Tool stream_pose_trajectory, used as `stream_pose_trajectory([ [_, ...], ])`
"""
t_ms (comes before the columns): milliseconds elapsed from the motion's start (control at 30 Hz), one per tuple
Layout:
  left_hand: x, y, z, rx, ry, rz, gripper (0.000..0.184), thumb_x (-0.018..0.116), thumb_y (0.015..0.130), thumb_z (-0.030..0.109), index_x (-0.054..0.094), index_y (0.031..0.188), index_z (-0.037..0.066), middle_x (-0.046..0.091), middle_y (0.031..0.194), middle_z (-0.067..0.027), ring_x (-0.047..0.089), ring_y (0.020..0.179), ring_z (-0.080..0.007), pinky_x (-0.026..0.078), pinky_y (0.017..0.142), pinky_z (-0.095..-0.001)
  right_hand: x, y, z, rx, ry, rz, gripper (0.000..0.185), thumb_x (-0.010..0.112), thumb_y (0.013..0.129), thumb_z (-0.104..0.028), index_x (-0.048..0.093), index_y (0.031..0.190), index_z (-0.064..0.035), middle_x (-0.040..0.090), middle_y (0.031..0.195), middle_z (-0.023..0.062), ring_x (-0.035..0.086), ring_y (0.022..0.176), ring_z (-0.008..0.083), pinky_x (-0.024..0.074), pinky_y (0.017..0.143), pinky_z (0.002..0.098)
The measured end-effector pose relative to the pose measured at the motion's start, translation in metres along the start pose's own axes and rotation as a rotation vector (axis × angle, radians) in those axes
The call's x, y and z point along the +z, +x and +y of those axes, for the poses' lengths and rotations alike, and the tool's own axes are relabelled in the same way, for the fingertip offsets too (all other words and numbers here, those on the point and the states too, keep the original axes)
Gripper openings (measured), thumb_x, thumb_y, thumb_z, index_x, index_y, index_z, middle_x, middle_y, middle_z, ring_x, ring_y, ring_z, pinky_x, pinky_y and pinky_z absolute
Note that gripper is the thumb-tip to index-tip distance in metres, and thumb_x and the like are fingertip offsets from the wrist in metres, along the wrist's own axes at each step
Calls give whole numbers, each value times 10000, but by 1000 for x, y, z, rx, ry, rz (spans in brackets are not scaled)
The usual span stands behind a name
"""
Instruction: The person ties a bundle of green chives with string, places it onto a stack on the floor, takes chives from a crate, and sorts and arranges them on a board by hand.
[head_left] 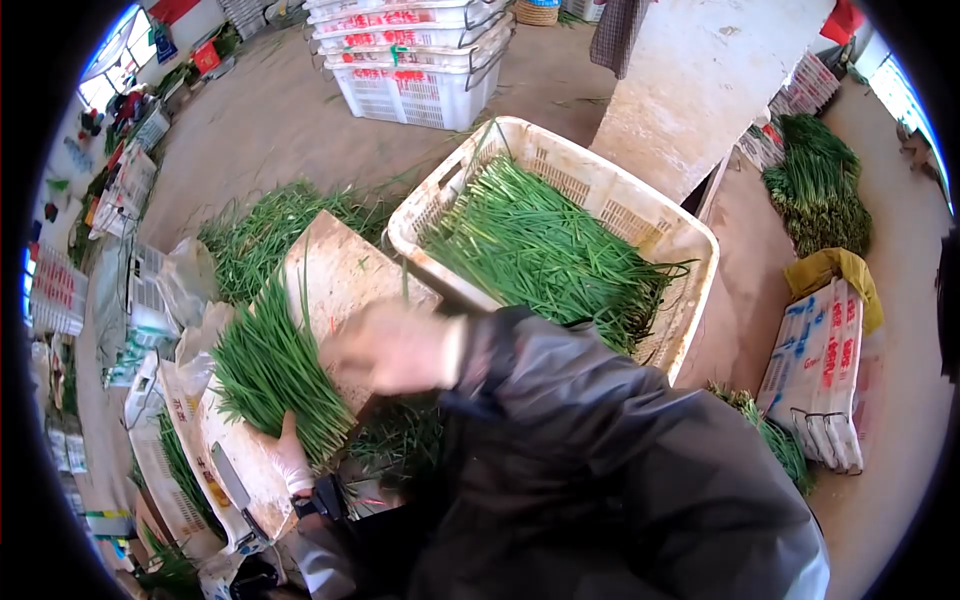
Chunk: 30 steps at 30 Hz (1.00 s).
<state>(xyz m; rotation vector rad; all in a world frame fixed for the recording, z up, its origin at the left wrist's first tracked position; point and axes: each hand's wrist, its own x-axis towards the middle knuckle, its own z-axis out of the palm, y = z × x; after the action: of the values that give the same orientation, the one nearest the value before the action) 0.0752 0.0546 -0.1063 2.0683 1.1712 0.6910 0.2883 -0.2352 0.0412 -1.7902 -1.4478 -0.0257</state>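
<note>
A thick bunch of garlic chives lies on a dirty white board, leaning over its left part. My left hand grips this bunch near its lower end, with the thumb up along the stems and the other fingers hidden beneath. Just right of the bunch, my right hand is smeared by motion over the board; its fingers cannot be made out. Beyond my right forearm stands a cream plastic crate, holding many cut chives laid in one direction.
Loose chives are heaped behind the board. White crates stand stacked on the floor ahead. At right are another chive pile and a tilted white crate. A scale sits at lower left.
</note>
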Motion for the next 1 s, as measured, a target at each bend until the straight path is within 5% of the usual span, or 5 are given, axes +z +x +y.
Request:
stream_pose_trajectory([
  [167, -23, -21, 15, -21, -27, 52, 944, 808, 877, 197, 259, 1605, -44, 381, 1609, -258, 404, 1459, -333, 280, 1221, -379, -106, -99, 116, 494, 324, 273, 213, 705, 919, -154, 736, 1110, -65, 758, 1002, 134, 731, 926, 235, 575, 822, 345],
  [367, -38, -36, -1, 44, -44, 132, 768, 741, 945, 169, 353, 1571, -49, 396, 1623, -196, 362, 1508, -279, 238, 1243, -386, -113, -294, 211, 1098, -376, -729, 409, 771, 773, -346, 778, 1077, -73, 758, 1056, 170, 718, 998, 355, 576, 841, 441],
  [633, -48, -67, 20, -27, -118, 26, 700, 703, 945, 139, 401, 1551, -38, 429, 1600, -209, 399, 1491, -295, 280, 1229, -404, -83, -365, 192, 1263, -317, -1269, 587, 860, 747, -446, 761, 1186, -69, 749, 1198, 97, 711, 1073, 327, 574, 879, 443],
  [800, -44, -63, 6, -46, -152, 0, 675, 684, 958, 143, 406, 1545, -41, 436, 1595, -200, 402, 1489, -300, 286, 1229, -398, -61, -362, 166, 1224, -394, -882, 712, 889, 716, -484, 685, 1226, -31, 696, 1257, 174, 664, 1204, 315, 559, 948, 450],
  [1000, -41, -56, 4, -119, -188, 6, 646, 686, 949, 65, 430, 1532, -42, 462, 1575, -203, 414, 1483, -296, 329, 1216, -402, -25, -366, 170, 1253, -329, -853, 739, 843, 756, -367, 586, 1344, -1, 626, 1359, 211, 607, 1286, 336, 522, 1027, 424],
])
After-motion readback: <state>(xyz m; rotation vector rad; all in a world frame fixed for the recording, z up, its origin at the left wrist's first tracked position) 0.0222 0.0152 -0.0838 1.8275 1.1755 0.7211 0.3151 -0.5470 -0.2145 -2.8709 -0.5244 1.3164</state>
